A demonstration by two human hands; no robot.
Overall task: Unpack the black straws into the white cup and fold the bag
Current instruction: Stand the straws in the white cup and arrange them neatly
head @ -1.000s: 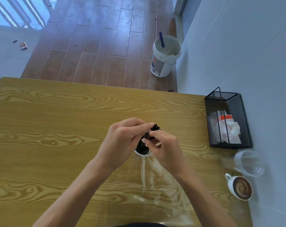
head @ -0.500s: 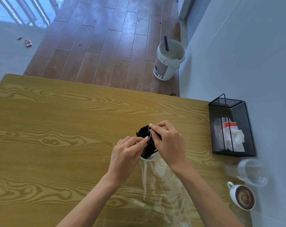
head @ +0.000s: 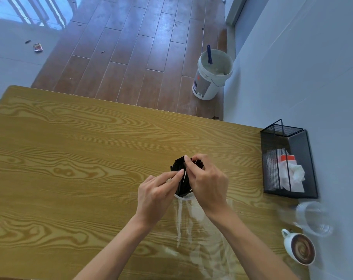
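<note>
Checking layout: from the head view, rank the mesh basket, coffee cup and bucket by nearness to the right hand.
From the right hand:
1. Mesh basket, to its right on the table.
2. Coffee cup, at the table's near right corner.
3. Bucket, on the floor beyond the table.

Straws [head: 176, 168] stand in the cup [head: 184, 197] (bag [head: 202, 239] before it).
</note>
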